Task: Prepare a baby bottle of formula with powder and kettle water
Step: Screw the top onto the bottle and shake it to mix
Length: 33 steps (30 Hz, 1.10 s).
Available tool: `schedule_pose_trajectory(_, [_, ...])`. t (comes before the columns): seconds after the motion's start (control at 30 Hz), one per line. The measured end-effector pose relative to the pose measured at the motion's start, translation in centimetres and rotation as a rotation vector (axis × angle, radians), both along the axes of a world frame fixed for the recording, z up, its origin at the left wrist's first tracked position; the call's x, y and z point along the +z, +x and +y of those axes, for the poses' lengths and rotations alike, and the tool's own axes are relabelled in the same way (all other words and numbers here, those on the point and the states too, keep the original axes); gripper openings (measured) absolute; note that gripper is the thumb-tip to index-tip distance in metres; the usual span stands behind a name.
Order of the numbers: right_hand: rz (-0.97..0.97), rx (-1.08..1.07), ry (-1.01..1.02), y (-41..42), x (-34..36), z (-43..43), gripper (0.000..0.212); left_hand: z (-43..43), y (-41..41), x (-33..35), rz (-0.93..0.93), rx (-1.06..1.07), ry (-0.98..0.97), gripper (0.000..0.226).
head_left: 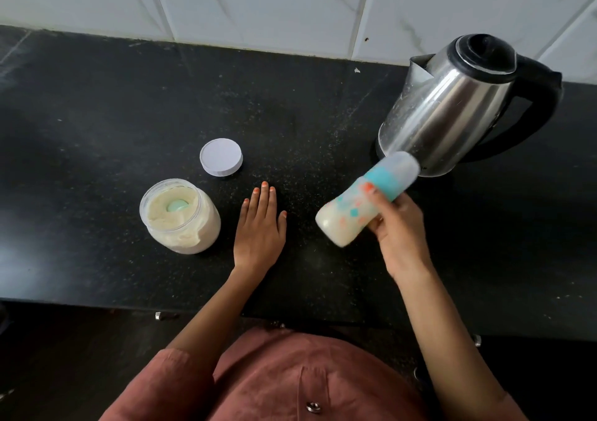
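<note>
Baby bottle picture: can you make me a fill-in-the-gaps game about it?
1. The right hand grips the tilted baby bottle in front of the steel ____.
2. The left hand lies flat on the black counter, holding ____.
3. The powder jar stands open; its white ____ lies beside it.
Missing words: kettle, nothing, lid.

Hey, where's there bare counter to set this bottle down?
Widest bare counter lies left of the powder jar and behind the white lid, up to the tiled wall. A smaller patch sits between the left hand and the bottle in the right hand. Crowded by the kettle.
</note>
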State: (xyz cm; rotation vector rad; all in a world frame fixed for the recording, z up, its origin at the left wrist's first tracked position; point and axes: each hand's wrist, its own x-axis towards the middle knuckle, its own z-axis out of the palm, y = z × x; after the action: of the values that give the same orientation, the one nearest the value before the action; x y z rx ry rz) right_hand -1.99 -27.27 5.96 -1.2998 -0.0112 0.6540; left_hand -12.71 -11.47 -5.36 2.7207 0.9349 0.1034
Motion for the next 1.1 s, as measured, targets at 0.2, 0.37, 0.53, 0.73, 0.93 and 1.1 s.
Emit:
schedule_pose_trajectory(0.2, [-0.032,0.146,-0.053,-1.0,-0.5,-0.2,0.049,0.0,0.0,-0.2,-0.004,0.008,-0.008,0.055])
schedule_pose_trajectory(0.37, [-0.018,-0.019,0.004,1.1,0.1,-0.7,0.055,0.0,0.0,-0.3,-0.010,0.003,0.000,0.056])
schedule_pose_trajectory(0.53, [-0.143,-0.032,-0.081,0.2,-1.3,-0.1,0.044,0.0,-0.1,-0.2,-0.006,0.007,-0.002,0.056])
schedule_pose_trajectory(0.73, [-0.395,0.108,-0.149,-0.8,-2.6,0.4,0.041,0.0,-0.1,-0.1,-0.010,0.004,-0.011,0.055])
schedule_pose_trajectory(0.93, [-0.615,0.141,-0.237,-0.4,-3.7,1.6,0.060,0.0,0.0,-0.2,-0.034,0.011,-0.023,0.056])
schedule_pose_trajectory(1.1, [-0.741,0.151,-0.297,-0.1,-5.1,2.0,0.065,0.1,0.0,-0.1,-0.059,0.011,-0.046,0.055])
